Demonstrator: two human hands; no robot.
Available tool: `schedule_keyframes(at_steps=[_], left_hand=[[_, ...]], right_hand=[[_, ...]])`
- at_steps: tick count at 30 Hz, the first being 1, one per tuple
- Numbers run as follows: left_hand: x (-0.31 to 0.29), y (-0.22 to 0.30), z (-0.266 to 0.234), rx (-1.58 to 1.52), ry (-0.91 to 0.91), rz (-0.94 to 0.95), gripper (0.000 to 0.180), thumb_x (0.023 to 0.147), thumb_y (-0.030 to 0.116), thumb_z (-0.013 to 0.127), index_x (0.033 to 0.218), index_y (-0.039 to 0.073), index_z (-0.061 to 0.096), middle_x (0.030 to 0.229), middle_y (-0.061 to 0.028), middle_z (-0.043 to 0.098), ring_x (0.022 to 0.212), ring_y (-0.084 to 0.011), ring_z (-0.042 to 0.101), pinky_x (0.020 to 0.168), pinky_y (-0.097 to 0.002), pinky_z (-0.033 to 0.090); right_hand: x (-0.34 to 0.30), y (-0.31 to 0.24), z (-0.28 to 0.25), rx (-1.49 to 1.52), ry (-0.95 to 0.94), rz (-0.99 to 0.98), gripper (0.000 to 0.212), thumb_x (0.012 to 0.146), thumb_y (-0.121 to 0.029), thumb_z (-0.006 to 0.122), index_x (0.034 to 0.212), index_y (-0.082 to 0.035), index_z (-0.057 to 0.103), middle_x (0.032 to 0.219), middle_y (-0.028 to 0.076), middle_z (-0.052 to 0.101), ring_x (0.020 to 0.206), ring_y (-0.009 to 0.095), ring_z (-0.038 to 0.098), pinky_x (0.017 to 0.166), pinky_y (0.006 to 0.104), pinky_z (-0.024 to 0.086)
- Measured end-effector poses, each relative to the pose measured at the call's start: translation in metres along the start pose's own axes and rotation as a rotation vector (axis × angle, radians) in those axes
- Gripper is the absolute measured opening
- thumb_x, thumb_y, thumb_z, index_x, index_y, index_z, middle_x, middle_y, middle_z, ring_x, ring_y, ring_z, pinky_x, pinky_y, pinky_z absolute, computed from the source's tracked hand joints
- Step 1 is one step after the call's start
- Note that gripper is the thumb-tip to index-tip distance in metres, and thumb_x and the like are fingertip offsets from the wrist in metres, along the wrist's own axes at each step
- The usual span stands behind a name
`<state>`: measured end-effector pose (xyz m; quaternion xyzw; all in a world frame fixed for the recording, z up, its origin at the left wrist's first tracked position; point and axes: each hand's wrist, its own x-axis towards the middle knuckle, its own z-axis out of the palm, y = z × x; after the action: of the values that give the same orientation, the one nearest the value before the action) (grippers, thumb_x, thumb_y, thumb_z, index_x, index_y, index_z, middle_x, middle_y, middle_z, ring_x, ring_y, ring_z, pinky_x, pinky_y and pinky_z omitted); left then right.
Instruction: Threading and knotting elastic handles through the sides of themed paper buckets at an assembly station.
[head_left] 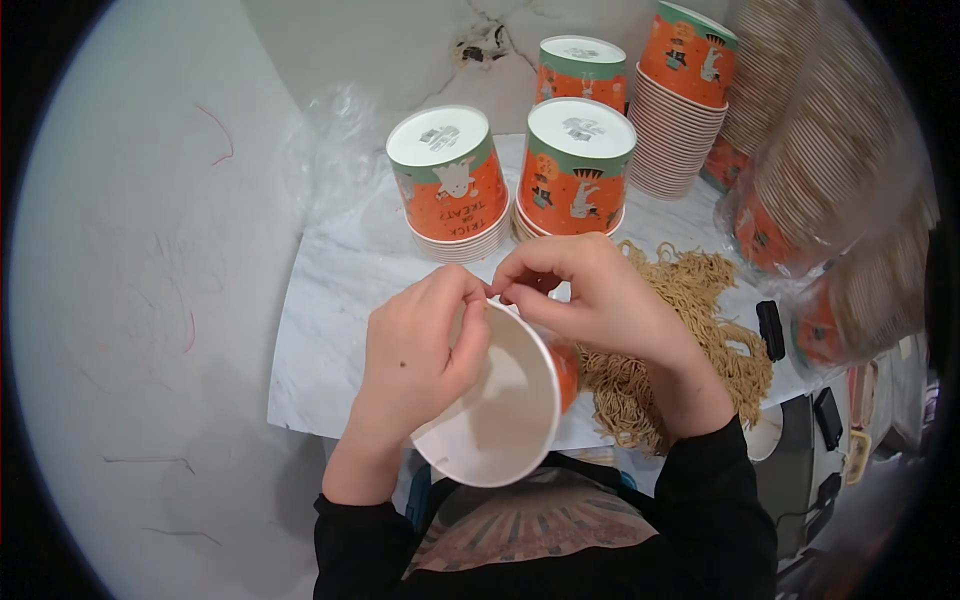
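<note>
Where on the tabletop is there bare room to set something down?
The widest bare patch on the tabletop lies between its left edge, the front-left cup stack and the left hand. A smaller one sits between the tall stack and the tan strands. The right side is crowded with bagged cups.
</note>
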<state>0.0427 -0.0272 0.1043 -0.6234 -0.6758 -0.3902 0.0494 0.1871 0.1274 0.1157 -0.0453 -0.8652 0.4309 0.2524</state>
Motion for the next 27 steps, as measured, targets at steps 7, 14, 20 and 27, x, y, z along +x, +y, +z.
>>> schedule_keyframes(at_steps=[7, 14, 20, 27], left_hand=[[0.017, -0.009, 0.006, -0.194, -0.256, -0.259, 0.013, 0.092, 0.014, 0.059, 0.094, 0.001, 0.060, 0.088, -0.0140, 0.068, 0.071, -0.0273, 0.065, 0.063, -0.0374, 0.050], [0.031, -0.058, 0.021, -0.752, -0.501, -0.530, 0.014, 0.094, 0.016, 0.059, 0.090, 0.002, 0.060, 0.084, 0.0019, 0.060, 0.080, -0.0070, 0.052, 0.074, -0.0241, 0.045], [0.038, -0.062, 0.020, -0.514, -0.517, -0.377, 0.010, 0.094, 0.013, 0.061, 0.094, 0.004, 0.060, 0.084, 0.0032, 0.058, 0.083, -0.0070, 0.054, 0.076, -0.0249, 0.046], [0.040, -0.070, 0.005, -0.776, -0.445, -0.450, 0.021, 0.094, 0.005, 0.065, 0.112, 0.004, 0.055, 0.095, -0.0013, 0.058, 0.080, -0.0075, 0.059, 0.078, -0.0234, 0.050]], right_hand=[[0.009, 0.014, -0.006, 0.009, -0.156, 0.150, 0.020, 0.089, -0.017, 0.074, 0.095, 0.002, 0.073, 0.081, 0.007, 0.073, 0.074, 0.013, 0.069, 0.069, 0.0285, 0.054], [0.013, 0.029, 0.000, -0.047, -0.122, 0.210, 0.018, 0.081, -0.013, 0.077, 0.090, 0.002, 0.074, 0.076, 0.009, 0.072, 0.071, 0.014, 0.070, 0.068, 0.0292, 0.055], [0.015, 0.048, 0.012, -0.145, -0.039, 0.147, 0.014, 0.079, -0.011, 0.074, 0.087, 0.000, 0.072, 0.073, 0.011, 0.070, 0.068, 0.018, 0.069, 0.066, 0.0309, 0.054], [0.020, 0.051, 0.013, -0.097, -0.098, 0.156, 0.009, 0.079, -0.007, 0.070, 0.082, 0.000, 0.066, 0.072, 0.010, 0.066, 0.070, 0.019, 0.068, 0.068, 0.0323, 0.053]])
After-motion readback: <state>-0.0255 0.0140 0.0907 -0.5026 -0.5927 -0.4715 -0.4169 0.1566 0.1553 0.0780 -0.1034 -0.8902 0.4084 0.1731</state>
